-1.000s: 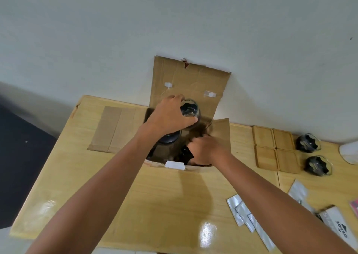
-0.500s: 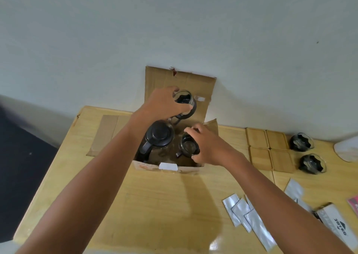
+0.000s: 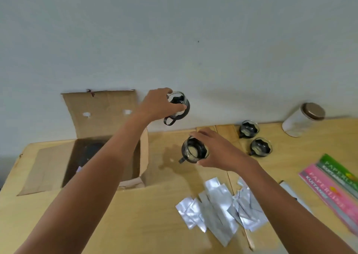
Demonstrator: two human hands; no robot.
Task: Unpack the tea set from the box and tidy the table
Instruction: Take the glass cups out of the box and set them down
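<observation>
An open cardboard box (image 3: 108, 118) stands at the left of the wooden table (image 3: 147, 222), its inside dark. My left hand (image 3: 157, 104) holds a glass cup with a black holder (image 3: 179, 106) in the air, to the right of the box's back flap. My right hand (image 3: 219, 149) grips a second glass cup (image 3: 193, 151) by its rim, low over the table right of the box. Two more such cups (image 3: 248, 129) (image 3: 260, 146) stand on the table further right. My left forearm hides part of the box's inside.
Wooden coasters (image 3: 225, 129) lie behind my right hand. Several silver sachets (image 3: 217, 209) are strewn at the front. A white jar with a brown lid (image 3: 302, 119) stands at the back right by the wall. Pink and green paper packs (image 3: 333, 182) lie at the right edge.
Both hands have lifted a cup each out of the box and moved right with them. The view has swung right, so the jar and paper packs show.
</observation>
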